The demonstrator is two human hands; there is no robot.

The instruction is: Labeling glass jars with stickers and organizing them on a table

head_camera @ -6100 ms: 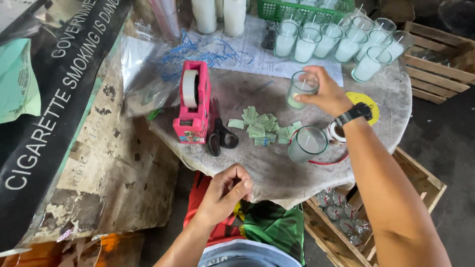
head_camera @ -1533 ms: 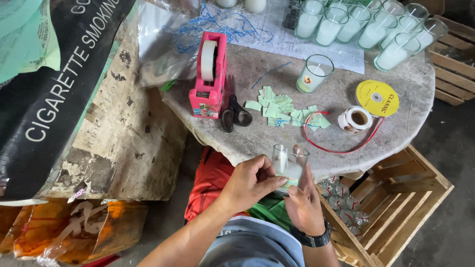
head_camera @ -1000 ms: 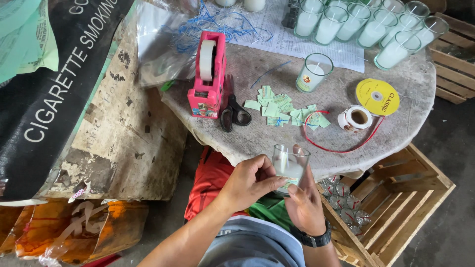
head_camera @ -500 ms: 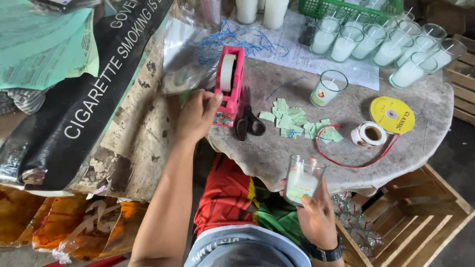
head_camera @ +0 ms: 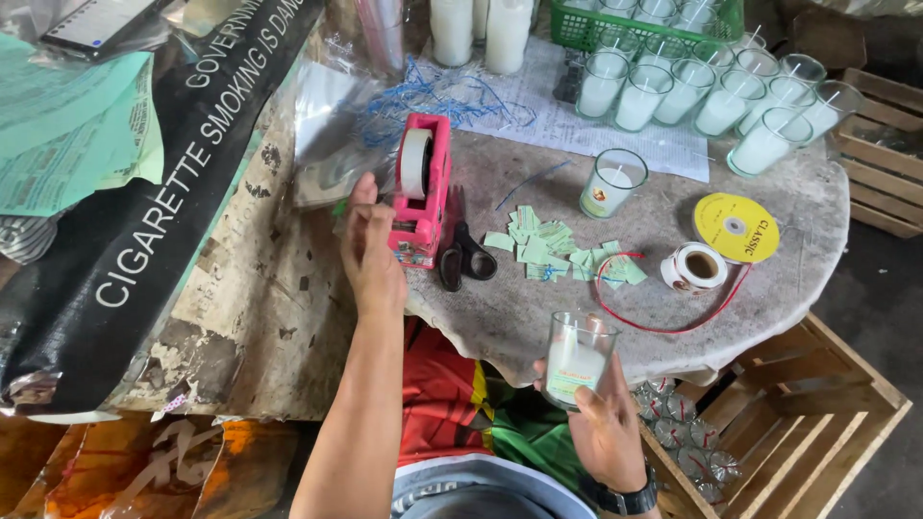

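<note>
My right hand [head_camera: 601, 428] holds a clear glass candle [head_camera: 575, 358] with white wax and a pale green label, just below the table's front edge. My left hand [head_camera: 370, 248] reaches to the pink tape dispenser [head_camera: 420, 190] at the table's left side, fingers pinched at its front end where the tape comes off. Black scissors [head_camera: 465, 258] lie right beside the dispenser. A heap of small green paper labels [head_camera: 553, 252] is spread in the middle of the round stone table [head_camera: 673, 327].
A labelled glass candle [head_camera: 611, 183] stands alone mid-table. Several filled glass candles [head_camera: 711, 91] crowd the far edge near a green basket [head_camera: 586, 24]. A yellow ribbon spool [head_camera: 735, 226], sticker roll [head_camera: 697, 266] and red ribbon [head_camera: 663, 322] lie right. Wooden crates [head_camera: 769, 413] stand below right.
My left hand let go of the glass and went up left to the tape dispenser, then drew back a little along it. My right hand keeps the glass candle.
</note>
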